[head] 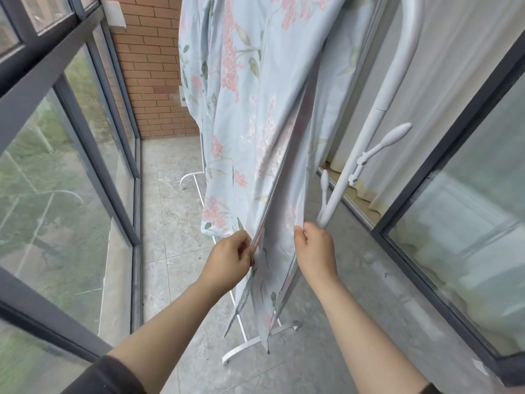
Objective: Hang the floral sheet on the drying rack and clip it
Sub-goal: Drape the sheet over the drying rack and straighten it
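The floral sheet (250,115) hangs over the white drying rack (377,115), the left hand (230,258) and right hand (315,248) pinching its lower edges, likely to spread it flat for clipping.

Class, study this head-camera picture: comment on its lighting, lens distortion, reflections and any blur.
Head view: soft, even daylight, no hard shadows; the wide lens bows the window frames near the edges; the glass pane carries pale reflections; the floral sheet looks slightly smeared above the left hand and right hand, which are sharper.

Brick wall (153,66), grey tiled floor (176,223), glazed windows (56,180).
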The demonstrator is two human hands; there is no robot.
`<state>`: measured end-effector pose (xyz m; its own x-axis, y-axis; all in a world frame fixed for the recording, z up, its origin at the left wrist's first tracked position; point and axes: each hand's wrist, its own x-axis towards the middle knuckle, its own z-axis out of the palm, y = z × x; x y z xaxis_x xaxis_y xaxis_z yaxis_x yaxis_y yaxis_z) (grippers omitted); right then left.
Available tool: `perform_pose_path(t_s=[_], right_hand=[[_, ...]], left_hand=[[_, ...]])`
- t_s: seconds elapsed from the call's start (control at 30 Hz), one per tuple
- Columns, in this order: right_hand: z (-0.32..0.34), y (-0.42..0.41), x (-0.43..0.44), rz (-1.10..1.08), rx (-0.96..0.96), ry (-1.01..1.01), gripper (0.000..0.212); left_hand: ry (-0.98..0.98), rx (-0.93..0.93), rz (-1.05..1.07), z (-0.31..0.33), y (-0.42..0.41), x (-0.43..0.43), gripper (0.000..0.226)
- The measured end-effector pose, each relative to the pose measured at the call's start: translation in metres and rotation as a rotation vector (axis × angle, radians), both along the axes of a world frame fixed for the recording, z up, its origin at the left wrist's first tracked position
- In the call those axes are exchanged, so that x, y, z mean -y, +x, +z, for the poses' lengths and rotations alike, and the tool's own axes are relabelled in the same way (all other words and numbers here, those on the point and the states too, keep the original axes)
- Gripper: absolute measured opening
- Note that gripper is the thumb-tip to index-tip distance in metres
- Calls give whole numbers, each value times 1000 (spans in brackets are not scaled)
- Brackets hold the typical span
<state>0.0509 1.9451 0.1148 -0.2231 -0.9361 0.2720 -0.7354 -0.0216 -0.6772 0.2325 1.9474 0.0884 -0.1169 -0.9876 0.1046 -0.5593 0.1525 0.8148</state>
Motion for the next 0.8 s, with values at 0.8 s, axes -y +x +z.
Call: perform_pose_path(t_s=[0.8], right_hand=[[-60,1,-19,146,589,291,24]], left_hand=[[9,-284,86,-33,-22,-17,20]])
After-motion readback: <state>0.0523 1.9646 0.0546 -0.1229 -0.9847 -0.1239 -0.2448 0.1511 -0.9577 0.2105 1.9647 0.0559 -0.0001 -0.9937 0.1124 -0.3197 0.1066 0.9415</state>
